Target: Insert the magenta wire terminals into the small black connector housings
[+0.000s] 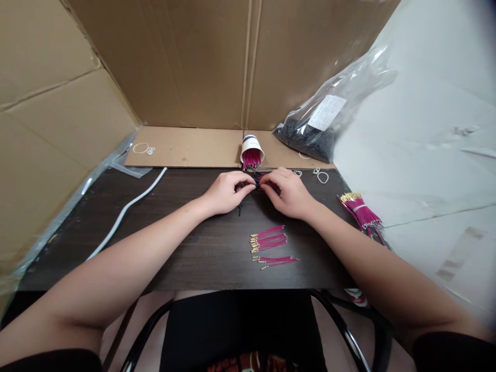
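Note:
My left hand [226,192] and my right hand [287,193] meet at the far middle of the dark table [186,248]. Their fingertips pinch a small magenta wire with black parts [259,180] between them; what exactly each finger grips is partly hidden. Just behind the hands lies a tipped paper cup [251,150] full of magenta wires. Nearer to me, several loose magenta wires with gold tips [271,245] lie in rows on the table.
A banded bundle of magenta wires [361,211] sits at the table's right edge. A clear bag of black parts [321,126] leans at the back right. Rubber bands [321,175], a white strip [127,209], cardboard walls [174,62] and a cardboard sheet [186,147] surround the work area.

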The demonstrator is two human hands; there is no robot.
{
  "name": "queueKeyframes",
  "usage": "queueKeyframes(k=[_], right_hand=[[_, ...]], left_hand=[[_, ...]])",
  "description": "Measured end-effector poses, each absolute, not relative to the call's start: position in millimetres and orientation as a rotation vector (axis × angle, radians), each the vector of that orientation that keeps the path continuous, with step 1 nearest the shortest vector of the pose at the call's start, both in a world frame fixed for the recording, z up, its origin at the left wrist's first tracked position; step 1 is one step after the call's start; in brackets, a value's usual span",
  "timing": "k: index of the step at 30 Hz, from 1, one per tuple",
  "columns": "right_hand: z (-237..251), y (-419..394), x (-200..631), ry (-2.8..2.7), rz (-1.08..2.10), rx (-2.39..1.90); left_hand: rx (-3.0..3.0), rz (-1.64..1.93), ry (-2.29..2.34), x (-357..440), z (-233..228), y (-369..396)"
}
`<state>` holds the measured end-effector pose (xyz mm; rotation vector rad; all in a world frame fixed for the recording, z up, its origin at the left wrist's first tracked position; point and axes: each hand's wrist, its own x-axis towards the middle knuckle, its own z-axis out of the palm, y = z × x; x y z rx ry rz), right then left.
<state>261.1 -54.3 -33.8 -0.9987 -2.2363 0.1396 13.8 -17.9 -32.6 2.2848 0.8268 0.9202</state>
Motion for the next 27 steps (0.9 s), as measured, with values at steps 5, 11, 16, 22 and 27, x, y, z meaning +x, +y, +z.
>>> queueKeyframes(k=[5, 11, 16, 22, 27], right_hand=[[-32.4, -54.7, 260.5, -2.221, 0.123, -0.963], [-28.7, -55.6, 261.2, -2.214, 0.121, -0.997], [-28.0, -50.2, 268.4, -2.113, 0.061, -1.054], [-35.1, -43.5, 274.9, -2.176, 0.048, -1.127], [-44.1, -40.8, 275.6, -2.243, 0.157, -1.133]], left_hand=[[2.272, 0.904, 0.843, 13.9, -31.8, -18.5], [2.264, 0.882, 0.862, 13.6, -33.2, -17.8], [2.274, 0.887, 0.887, 13.0, -33.2, -17.2], [2.346, 0.844, 0.830, 11.9, -32.2, -19.0], [2.340, 0.804, 0.753, 10.6, -31.5, -20.2]])
